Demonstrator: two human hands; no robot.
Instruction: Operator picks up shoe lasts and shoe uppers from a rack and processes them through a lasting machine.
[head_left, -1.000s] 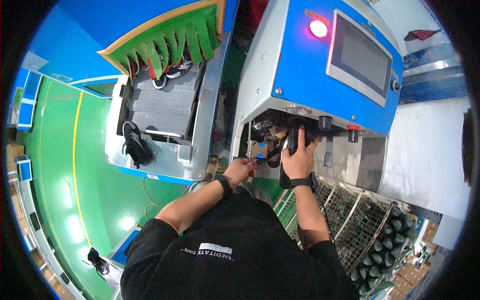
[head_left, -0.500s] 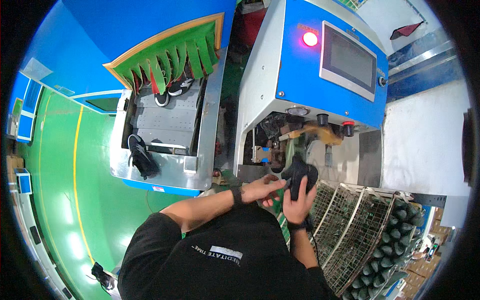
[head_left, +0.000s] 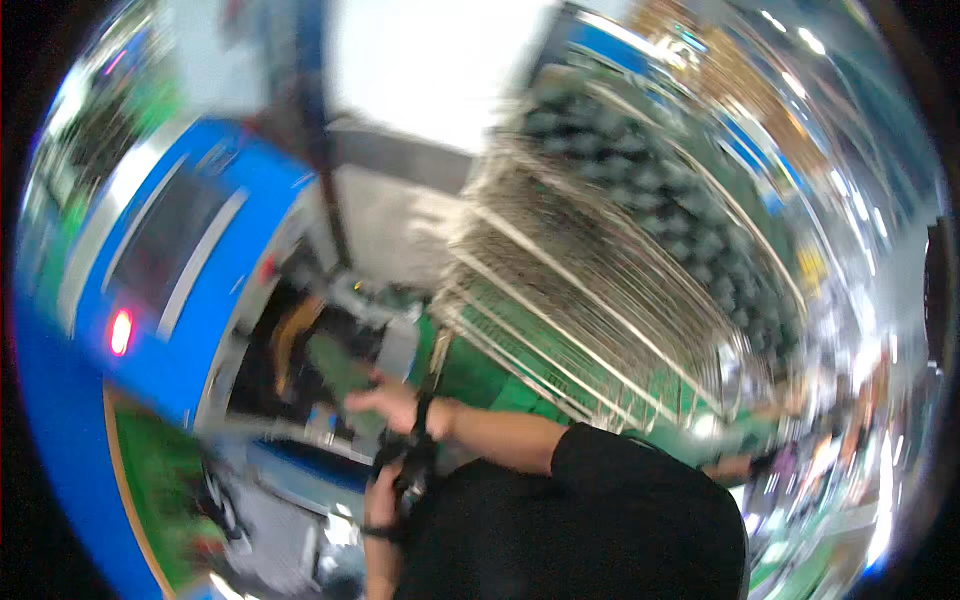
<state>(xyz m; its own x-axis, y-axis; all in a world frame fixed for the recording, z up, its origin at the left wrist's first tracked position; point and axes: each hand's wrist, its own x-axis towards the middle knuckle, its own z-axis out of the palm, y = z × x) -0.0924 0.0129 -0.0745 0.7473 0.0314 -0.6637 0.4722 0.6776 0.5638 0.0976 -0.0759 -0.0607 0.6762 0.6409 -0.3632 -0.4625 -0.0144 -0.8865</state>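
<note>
Motion blurs the whole view. My left hand [head_left: 382, 492], at the lower middle, is closed round a dark shoe [head_left: 405, 468], whose outline is smeared. Just above it, my right hand [head_left: 395, 404] reaches left with its fingers stretched and apart. Their tips are beside a green foot-shaped form [head_left: 335, 366] at the machine's opening; whether they touch it I cannot tell. The blue and white machine [head_left: 225, 290] stands to the left, its red lamp lit and its screen dark. A curved yellowish-brown part [head_left: 290, 340] sits inside the opening.
A white wire rack [head_left: 570, 290] slants across the middle and right, with rows of dark green rounded forms [head_left: 650, 190] along its far side. At the lower left are a green fringed curtain [head_left: 150, 480] and a grey conveyor surface [head_left: 275, 545]. Another person's arm [head_left: 725, 468] shows at the right.
The view has swung right, putting the machine at the left. The dark shoe, earlier against my right palm, is now at my left hand. My right hand has come away from it.
</note>
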